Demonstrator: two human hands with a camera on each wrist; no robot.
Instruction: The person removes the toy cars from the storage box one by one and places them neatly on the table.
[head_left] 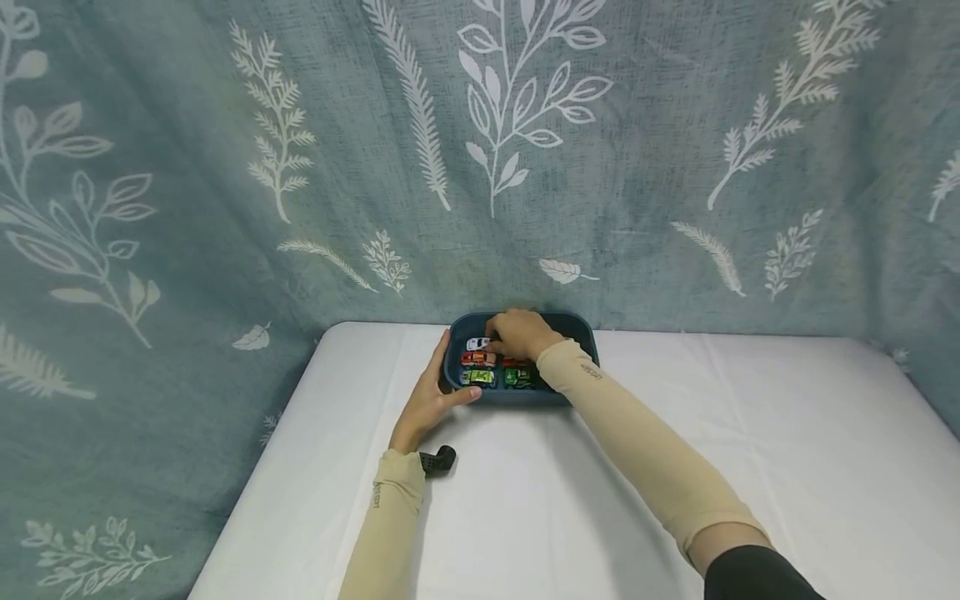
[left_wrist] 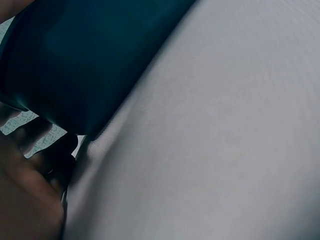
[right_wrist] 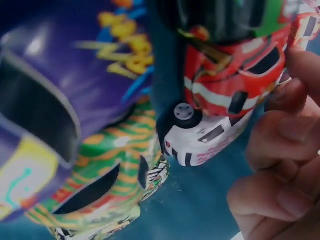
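A dark blue bin [head_left: 522, 398] holds several small toy cars. My left hand [head_left: 427, 408] grips its left end, thumb on the front rim and fingers along the outer side wall. My right hand [head_left: 522, 333] reaches inside, fingers bent, fingertips right by a white toy car [head_left: 477, 343]. In front of that car lie an orange-red toy car [head_left: 477, 359] and a yellow-green one [head_left: 477, 378], with a green toy car [head_left: 517, 378] to their right. In the right wrist view, curled fingers [right_wrist: 280, 140] are beside a red toy car [right_wrist: 235, 80]; I cannot tell whether they pinch one.
The bin stands at the back edge of a white-covered table [head_left: 495, 500], close to a grey-green leaf-patterned curtain [head_left: 337, 167]. A black wrist camera [head_left: 438, 461] sticks out from the left wrist. A purple toy car [right_wrist: 105, 55] fills the right wrist view's upper left.
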